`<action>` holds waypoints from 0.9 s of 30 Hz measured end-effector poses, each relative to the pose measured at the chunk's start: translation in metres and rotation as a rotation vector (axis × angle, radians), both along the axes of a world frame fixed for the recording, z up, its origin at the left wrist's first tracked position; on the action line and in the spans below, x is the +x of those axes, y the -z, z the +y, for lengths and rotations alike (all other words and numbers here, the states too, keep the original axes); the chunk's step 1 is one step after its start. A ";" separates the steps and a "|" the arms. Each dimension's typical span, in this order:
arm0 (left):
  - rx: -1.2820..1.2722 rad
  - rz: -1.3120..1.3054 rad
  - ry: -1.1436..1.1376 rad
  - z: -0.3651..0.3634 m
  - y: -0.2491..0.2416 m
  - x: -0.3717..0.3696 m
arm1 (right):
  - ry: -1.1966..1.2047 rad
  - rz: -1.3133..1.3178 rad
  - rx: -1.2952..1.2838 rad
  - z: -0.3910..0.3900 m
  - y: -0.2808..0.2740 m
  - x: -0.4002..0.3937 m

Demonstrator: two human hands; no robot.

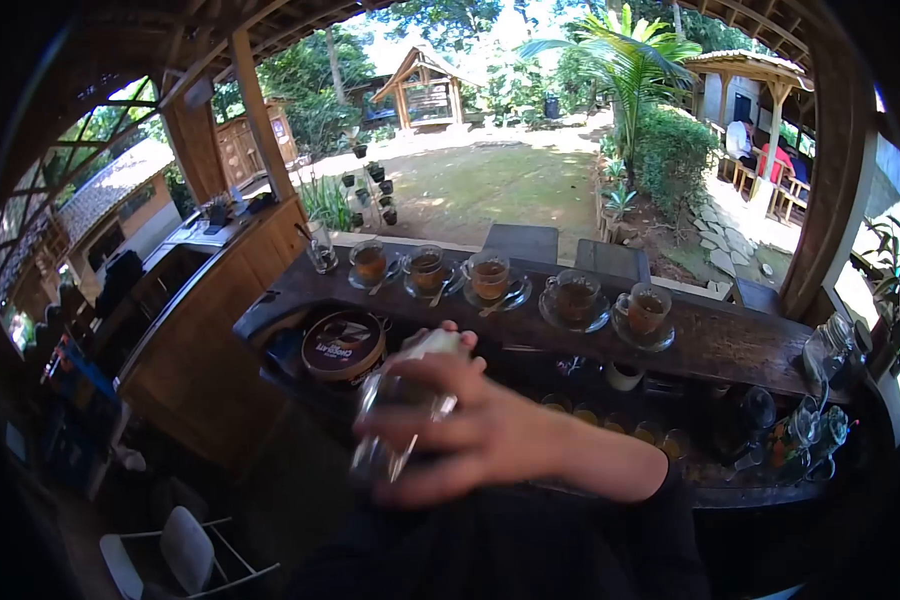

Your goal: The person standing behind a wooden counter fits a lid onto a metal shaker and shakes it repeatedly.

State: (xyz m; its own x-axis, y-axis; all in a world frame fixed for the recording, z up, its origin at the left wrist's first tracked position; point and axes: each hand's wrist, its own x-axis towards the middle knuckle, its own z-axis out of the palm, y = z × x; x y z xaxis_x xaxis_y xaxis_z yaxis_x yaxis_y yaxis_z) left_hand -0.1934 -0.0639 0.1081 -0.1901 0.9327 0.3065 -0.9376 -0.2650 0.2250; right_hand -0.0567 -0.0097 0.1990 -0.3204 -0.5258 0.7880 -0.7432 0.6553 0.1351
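My right hand (460, 425) reaches in from the right, blurred by motion, its fingers curled over a clear glass jar (375, 410). The jar is tilted and has something white at its far end. Fingertips of my left hand (467, 343) show around that white end; the rest of this hand is hidden behind the jar and my right hand. Just beyond the hands is a round brown tub (343, 345) with a chocolate label. Several glass cups of brown tea, such as this cup (489, 277), stand on saucers along the wooden counter (720, 345), some with spoons.
A small glass holder (321, 250) stands at the counter's left end. Glass jars (828, 350) and patterned glass pitchers (800, 430) are at the right. Small glasses (615, 428) line the lower shelf. A chair (185, 550) is at lower left; people (740, 140) sit outside.
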 end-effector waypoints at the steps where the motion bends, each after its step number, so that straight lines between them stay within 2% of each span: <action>1: 0.224 0.123 0.183 0.002 -0.012 -0.013 | -0.059 0.089 0.037 -0.019 -0.006 0.013; 2: 0.419 0.245 0.146 -0.001 -0.021 -0.011 | -0.123 0.178 0.075 -0.031 -0.008 0.022; 4: 0.583 0.536 0.178 -0.008 -0.045 -0.006 | -0.134 0.148 0.109 -0.027 -0.006 0.031; 5: 0.453 0.418 0.160 -0.008 -0.039 -0.004 | -0.145 0.115 0.142 -0.027 -0.005 0.036; 6: 0.325 0.298 0.140 -0.007 -0.027 0.001 | -0.137 0.249 0.079 -0.016 -0.001 0.022; 7: 0.163 0.113 0.048 -0.008 -0.017 0.016 | -0.115 0.136 0.011 0.000 0.005 0.017; 8: 0.164 0.113 0.043 -0.013 -0.007 0.024 | -0.030 0.062 -0.166 0.013 0.020 0.011; 9: 0.096 0.091 -0.004 -0.015 0.003 0.032 | 0.077 -0.129 -0.342 0.027 0.036 0.006; 12: -0.080 0.039 -0.120 0.000 0.019 0.049 | 0.096 -0.162 -0.367 0.032 0.032 0.033; 14: -0.205 -0.022 -0.197 0.011 0.025 0.066 | 0.000 0.056 -0.006 0.006 0.000 0.070; 15: 0.189 0.109 0.206 0.011 -0.014 0.076 | -0.042 0.128 0.092 -0.006 -0.013 0.092; 16: 0.351 0.256 0.100 0.010 -0.025 0.084 | -0.114 0.188 0.147 -0.015 -0.017 0.108; 18: 0.554 0.489 -0.013 0.012 -0.037 0.102 | -0.165 0.074 0.171 -0.018 -0.013 0.140; 19: 0.484 0.401 -0.025 0.014 -0.032 0.114 | -0.188 0.137 0.111 -0.009 -0.011 0.142; 20: 0.309 0.302 0.046 0.018 -0.020 0.118 | -0.209 0.202 0.047 0.005 -0.004 0.137; 21: 0.299 0.308 0.044 0.026 -0.003 0.129 | -0.149 0.205 -0.002 0.023 0.011 0.131; 22: 0.177 0.121 -0.026 0.038 0.022 0.148 | -0.050 0.047 -0.109 0.044 0.024 0.130; 23: 0.058 -0.070 -0.099 0.049 0.045 0.168 | 0.070 -0.127 -0.444 0.052 0.045 0.129; 24: -0.060 -0.259 -0.167 0.054 0.055 0.182 | 0.067 -0.127 -0.447 0.052 0.046 0.140; 25: -0.056 -0.250 -0.162 0.056 0.043 0.187 | 0.037 -0.080 -0.465 0.054 0.040 0.151; 26: 0.046 -0.117 -0.073 0.059 0.028 0.188 | 0.008 -0.034 -0.472 0.056 0.030 0.163; 27: 0.144 0.001 0.004 0.056 0.011 0.191 | -0.038 0.043 -0.268 0.046 0.017 0.178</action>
State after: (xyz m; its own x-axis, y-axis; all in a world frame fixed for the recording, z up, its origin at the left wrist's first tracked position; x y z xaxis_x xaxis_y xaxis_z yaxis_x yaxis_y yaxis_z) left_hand -0.0025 -0.0080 0.0976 -0.1859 0.8799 0.4373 -0.9387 -0.2905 0.1855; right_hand 0.1209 0.0360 0.1823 -0.2677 -0.3077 0.9131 -0.7655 0.6434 -0.0077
